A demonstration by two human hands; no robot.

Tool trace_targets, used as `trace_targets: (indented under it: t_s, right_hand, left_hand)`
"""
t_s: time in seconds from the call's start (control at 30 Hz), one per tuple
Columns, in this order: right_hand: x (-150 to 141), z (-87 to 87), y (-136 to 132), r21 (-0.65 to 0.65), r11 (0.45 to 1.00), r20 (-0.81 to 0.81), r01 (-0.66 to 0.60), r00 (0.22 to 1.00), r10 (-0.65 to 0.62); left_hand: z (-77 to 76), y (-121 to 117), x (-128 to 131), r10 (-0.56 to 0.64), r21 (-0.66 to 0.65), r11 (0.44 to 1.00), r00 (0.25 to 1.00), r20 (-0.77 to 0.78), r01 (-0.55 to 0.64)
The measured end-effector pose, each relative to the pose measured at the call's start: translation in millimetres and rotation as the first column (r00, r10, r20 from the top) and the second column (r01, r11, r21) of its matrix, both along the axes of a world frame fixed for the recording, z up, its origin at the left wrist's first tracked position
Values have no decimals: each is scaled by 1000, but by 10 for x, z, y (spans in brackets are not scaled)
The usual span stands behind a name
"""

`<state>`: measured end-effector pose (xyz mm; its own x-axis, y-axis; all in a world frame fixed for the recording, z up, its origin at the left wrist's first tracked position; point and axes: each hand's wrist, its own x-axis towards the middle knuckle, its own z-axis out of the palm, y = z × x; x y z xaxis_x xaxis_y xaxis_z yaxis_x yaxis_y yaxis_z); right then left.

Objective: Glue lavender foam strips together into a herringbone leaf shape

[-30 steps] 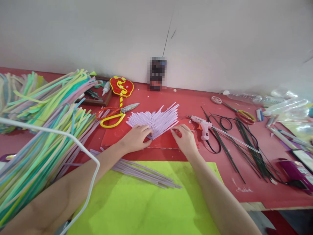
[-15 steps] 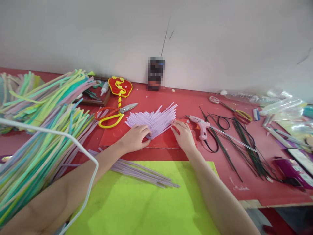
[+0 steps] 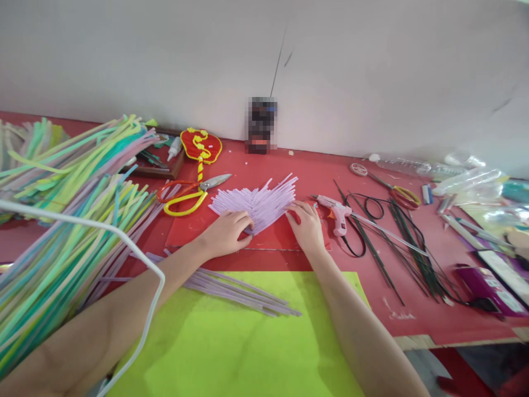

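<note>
A leaf-like V of purple pipe cleaners (image 3: pixel 264 204) lies on a red board (image 3: pixel 273 242). At its lower left, my left hand (image 3: pixel 229 231) is closed, with curled fingers and thumb on the stems near the point of the V. My right hand (image 3: pixel 306 223) is at the right edge, thumb and forefinger tips close together on the stem ends. Loose purple pipe cleaners (image 3: pixel 239 292) lie nearer to me on a lime-green sheet (image 3: pixel 248 347). Left of the V rest scissors (image 3: pixel 185 198) with red and yellow handles.
Bundles of coloured pipe cleaners (image 3: pixel 82 248) fill the left side, crossed by a white bent rod (image 3: pixel 124 234). Behind stands a red and yellow fan-shaped piece (image 3: pixel 200 146). On the right lie a pink glue gun (image 3: pixel 336 214), dark green stems (image 3: pixel 413 248), more scissors (image 3: pixel 405 197) and plastic bottles (image 3: pixel 405 165).
The whole view has shifted slightly, so things sit a little further left. Both hands keep their places on the purple V.
</note>
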<state>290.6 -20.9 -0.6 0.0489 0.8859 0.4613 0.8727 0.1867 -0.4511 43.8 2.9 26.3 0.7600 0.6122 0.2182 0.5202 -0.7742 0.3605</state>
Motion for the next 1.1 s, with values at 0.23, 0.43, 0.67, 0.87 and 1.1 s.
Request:
trace_targets:
  t_s: [0.23,0.43,0.67,0.87,1.1]
  right_hand:
    - [1,-26,12,32,999,18,13,1000,-13]
    - [5,-21,11,36,999,30,8,1000,-9]
    - [-10,-22,14,41,999,23,0,1000,-1]
    - [-108,27,-39,15,993,86,-119,989,117]
    - [-123,28,-42,-5,990,96,-138,986,138]
  left_hand:
    - [-22,11,-6,-2,5,1000,1000,6,2]
    - [-28,13,-3,-1,2,1000,1000,13,1]
    - [-21,7,-4,4,13,1000,1000,5,-4]
    - [-4,17,1,1,11,1000,1000,-6,-1]
    - [-15,10,-9,1,13,1000,1000,2,-1]
